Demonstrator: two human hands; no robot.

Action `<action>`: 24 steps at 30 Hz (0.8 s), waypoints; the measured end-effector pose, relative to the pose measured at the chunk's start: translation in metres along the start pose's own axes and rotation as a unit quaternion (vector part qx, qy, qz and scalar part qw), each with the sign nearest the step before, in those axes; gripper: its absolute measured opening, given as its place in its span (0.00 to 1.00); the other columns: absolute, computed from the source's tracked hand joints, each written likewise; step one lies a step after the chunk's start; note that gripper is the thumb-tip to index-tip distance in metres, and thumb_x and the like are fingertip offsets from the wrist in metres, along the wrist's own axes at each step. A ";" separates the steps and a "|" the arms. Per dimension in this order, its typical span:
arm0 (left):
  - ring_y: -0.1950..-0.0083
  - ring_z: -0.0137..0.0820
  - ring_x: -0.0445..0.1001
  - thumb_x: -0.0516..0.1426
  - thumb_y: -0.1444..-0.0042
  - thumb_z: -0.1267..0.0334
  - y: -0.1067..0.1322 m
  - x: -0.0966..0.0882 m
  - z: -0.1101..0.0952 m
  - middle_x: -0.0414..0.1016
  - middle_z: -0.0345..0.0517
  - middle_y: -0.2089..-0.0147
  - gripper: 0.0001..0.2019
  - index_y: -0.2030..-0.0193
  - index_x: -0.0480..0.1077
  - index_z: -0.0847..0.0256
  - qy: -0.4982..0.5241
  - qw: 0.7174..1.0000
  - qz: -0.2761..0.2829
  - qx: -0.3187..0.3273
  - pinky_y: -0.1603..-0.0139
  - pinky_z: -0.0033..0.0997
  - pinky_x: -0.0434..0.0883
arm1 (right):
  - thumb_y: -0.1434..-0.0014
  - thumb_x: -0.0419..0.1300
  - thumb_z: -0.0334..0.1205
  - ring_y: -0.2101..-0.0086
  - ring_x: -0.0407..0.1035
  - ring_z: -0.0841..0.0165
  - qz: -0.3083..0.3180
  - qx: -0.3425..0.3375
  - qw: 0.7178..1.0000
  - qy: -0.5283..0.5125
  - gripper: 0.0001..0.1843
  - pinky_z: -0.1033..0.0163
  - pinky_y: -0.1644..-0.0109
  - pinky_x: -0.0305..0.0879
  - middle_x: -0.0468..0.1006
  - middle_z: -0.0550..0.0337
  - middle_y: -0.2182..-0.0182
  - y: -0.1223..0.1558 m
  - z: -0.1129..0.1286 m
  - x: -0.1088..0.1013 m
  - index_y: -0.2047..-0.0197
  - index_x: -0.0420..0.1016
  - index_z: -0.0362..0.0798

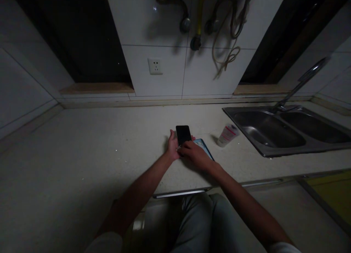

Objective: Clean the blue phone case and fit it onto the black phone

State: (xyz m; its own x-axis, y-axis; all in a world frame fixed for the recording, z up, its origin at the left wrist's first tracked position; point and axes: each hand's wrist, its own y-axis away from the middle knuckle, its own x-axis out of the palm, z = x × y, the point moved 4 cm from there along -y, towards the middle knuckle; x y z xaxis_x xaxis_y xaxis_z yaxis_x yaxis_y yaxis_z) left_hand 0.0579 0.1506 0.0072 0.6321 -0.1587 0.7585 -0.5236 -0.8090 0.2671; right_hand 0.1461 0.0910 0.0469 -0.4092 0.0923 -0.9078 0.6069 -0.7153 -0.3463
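Note:
A black phone [183, 134] with a dark screen is held just above the pale countertop [95, 143]. My left hand [172, 146] cups it from the left and underneath, fingers curled round its edge. My right hand [194, 153] rests at the phone's lower end, fingers pinched together on its bottom edge. Under my right hand lies a blue-rimmed flat case or tray [204, 147], partly hidden by the hand.
A white tube with a pink label [227, 135] lies to the right of the hands. Beyond it is a steel double sink [285, 130] with a tap [301, 82]. A wall socket [155, 66] and hanging hoses [219, 29] are on the tiled wall behind.

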 end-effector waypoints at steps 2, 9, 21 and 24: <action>0.41 0.51 0.76 0.38 0.38 0.31 -0.001 0.000 0.000 0.80 0.65 0.50 0.42 0.46 0.74 0.68 0.020 1.000 0.004 0.009 0.40 0.55 0.70 | 0.37 0.58 0.27 0.60 0.70 0.62 0.000 -0.022 1.000 -0.018 0.16 0.60 0.58 0.64 0.78 0.51 0.60 0.015 0.003 -0.001 0.49 0.80 0.48; 0.40 0.49 0.75 0.41 0.33 0.40 -0.007 -0.005 0.002 0.80 0.65 0.49 0.36 0.43 0.72 0.72 0.037 0.999 -0.014 0.021 0.38 0.52 0.69 | 0.34 0.55 0.29 0.59 0.71 0.61 -0.014 -0.002 0.999 -0.043 0.15 0.59 0.57 0.67 0.77 0.49 0.59 0.030 -0.016 -0.007 0.50 0.81 0.48; 0.50 0.46 0.80 0.47 0.32 0.45 -0.006 0.001 0.008 0.81 0.60 0.53 0.27 0.47 0.75 0.67 0.108 0.993 -0.041 -0.012 0.45 0.48 0.73 | 0.33 0.53 0.33 0.57 0.70 0.57 -0.097 0.164 0.981 0.025 0.17 0.57 0.54 0.67 0.78 0.47 0.58 -0.044 -0.069 -0.018 0.49 0.81 0.50; 0.48 0.45 0.79 0.48 0.32 0.47 -0.007 0.000 0.009 0.82 0.58 0.54 0.25 0.48 0.76 0.65 0.118 0.991 -0.055 0.000 0.44 0.45 0.72 | 0.32 0.52 0.34 0.56 0.69 0.57 -0.095 0.148 0.983 0.045 0.17 0.56 0.53 0.66 0.78 0.48 0.57 -0.055 -0.055 -0.012 0.48 0.81 0.49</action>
State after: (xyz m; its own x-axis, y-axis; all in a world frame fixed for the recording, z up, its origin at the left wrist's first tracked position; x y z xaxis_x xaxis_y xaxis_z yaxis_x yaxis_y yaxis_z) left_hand 0.0665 0.1514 0.0004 0.5337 0.0682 0.8429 -0.4588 -0.8140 0.3563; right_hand 0.1548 0.1673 0.0645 -0.4251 0.2950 -0.8557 0.2958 -0.8482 -0.4394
